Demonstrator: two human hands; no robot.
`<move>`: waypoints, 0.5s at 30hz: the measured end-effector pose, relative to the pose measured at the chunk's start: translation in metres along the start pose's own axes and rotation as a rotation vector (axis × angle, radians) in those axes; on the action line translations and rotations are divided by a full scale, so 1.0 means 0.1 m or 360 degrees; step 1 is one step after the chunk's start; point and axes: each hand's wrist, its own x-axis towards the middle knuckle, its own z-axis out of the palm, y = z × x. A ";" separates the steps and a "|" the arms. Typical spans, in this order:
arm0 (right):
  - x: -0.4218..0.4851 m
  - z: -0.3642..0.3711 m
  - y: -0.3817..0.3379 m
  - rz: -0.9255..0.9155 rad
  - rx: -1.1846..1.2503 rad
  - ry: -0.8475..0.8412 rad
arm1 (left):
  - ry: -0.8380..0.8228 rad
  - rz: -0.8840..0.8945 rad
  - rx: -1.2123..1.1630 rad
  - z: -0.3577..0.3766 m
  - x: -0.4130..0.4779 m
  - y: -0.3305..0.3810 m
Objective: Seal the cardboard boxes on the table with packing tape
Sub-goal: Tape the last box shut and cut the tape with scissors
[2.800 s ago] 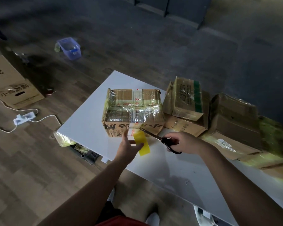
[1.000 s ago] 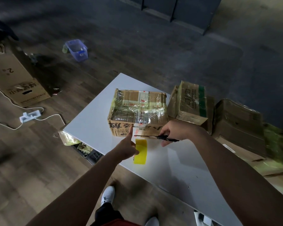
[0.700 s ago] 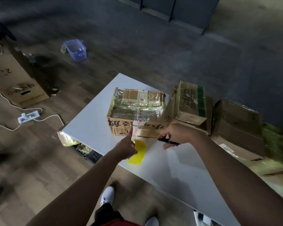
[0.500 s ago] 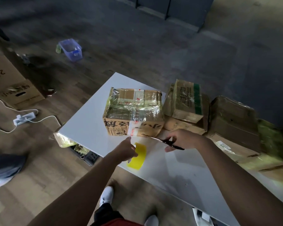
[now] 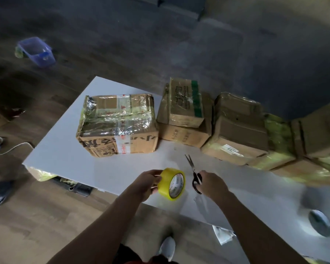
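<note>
The left hand [image 5: 148,182] has its fingers curled round a yellow roll of packing tape [image 5: 172,184]. The roll stands on its edge low over the near side of the white table [image 5: 65,141]. I cannot tell if it touches the top.

The right hand [image 5: 211,184] grips the black handles of the scissors [image 5: 193,174]. The blades are a little apart, and their tips point away at the boxes. The scissors are just beside the roll, on its right.

Past both hands, in the middle of the table, sits 1 big cardboard box [image 5: 118,126]. Shiny clear tape covers its top, and a white strip with red print runs over it. Just beside it on the right, a small box with a green stripe [image 5: 185,103] lies tilted on a flat box [image 5: 183,135]. More taped boxes [image 5: 236,130] run on in a row to the right.

Down on the floor, far off to the left, is a blue plastic tub [image 5: 36,51]. A white shoe [image 5: 168,244] shows under the near table edge.
</note>
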 end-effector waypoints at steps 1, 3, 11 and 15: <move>-0.02 0.09 0.02 0.0002 -0.0045 0.0011 | 0.0023 -0.0024 -0.0038 0.05 0.04 -0.03; -0.04 0.21 0.03 -0.0007 -0.0099 0.0029 | 0.0126 -0.0023 -0.0029 0.12 0.09 -0.05; 0.00 0.27 -0.12 -0.0005 -0.0045 0.0125 | 0.0438 0.0043 0.0383 0.07 0.27 0.01; 0.03 0.18 -0.28 -0.0001 0.0071 0.0242 | 0.0533 0.0109 0.0459 0.16 0.21 0.10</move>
